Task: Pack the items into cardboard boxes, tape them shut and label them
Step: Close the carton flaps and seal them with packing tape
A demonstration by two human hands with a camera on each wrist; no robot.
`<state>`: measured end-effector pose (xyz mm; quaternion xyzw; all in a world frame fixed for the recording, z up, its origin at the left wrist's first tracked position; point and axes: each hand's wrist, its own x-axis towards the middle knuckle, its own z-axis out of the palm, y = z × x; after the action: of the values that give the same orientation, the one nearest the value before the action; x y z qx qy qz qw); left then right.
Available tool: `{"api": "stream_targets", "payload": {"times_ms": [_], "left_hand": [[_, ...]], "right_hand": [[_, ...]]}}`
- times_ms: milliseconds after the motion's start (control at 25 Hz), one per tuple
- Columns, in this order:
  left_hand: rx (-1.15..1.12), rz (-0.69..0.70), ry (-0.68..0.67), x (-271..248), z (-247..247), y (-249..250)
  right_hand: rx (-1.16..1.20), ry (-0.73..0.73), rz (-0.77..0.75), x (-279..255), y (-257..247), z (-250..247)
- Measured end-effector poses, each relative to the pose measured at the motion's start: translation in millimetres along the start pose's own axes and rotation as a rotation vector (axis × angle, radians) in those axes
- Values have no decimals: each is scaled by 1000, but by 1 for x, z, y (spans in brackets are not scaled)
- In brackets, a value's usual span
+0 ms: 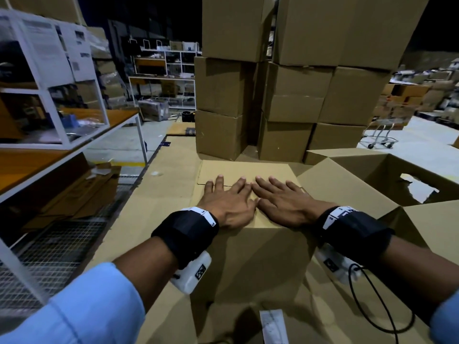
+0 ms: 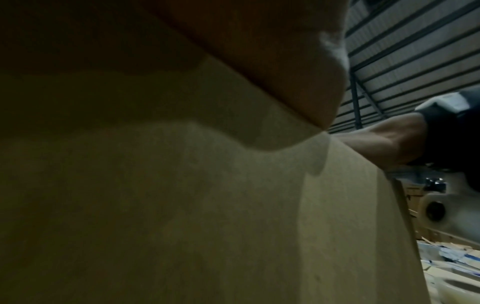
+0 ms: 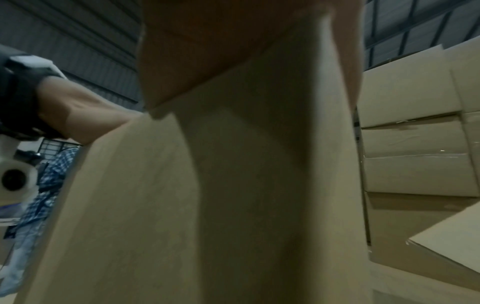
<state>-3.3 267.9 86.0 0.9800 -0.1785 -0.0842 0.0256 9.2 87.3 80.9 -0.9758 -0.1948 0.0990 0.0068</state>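
A brown cardboard box [image 1: 250, 252] stands right before me, its top flaps folded down. My left hand [image 1: 229, 194] lies flat on the top with fingers spread and straight. Beside it, my right hand [image 1: 282, 194] presses flat on the same flaps, index fingers nearly touching over the seam. Both wrist views show only the box's near side [image 2: 182, 205] [image 3: 233, 185] from below, with the heel of the left hand [image 2: 259, 51] and of the right hand [image 3: 207, 45] over its top edge. A white label strip [image 1: 274, 326] lies low against the box front.
An open, empty-looking box [image 1: 387, 180] with raised flaps sits at my right. Tall stacks of closed cartons [image 1: 285, 95] rise just behind. A white-framed table with shelves [image 1: 62, 125] stands at left, flattened cardboard [image 1: 79, 194] under it. A trolley [image 1: 382, 135] stands far right.
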Motion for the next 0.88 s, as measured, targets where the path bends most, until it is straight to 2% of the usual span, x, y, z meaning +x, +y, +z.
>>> {"api": "stream_targets", "payload": {"times_ms": [240,560,760,880], "left_hand": [[-1,6,34,-2,1,-2],[12,-24,14,0,0,-3],[46,-54,17,1,1,-5],[31,-58,19,0,2,-3]], "right_hand": [[17,34,27,-5,12,1],[21,44,13,-2,11,3],[13,95,71,-5,9,6],[17,76,76,-6,8,4]]}}
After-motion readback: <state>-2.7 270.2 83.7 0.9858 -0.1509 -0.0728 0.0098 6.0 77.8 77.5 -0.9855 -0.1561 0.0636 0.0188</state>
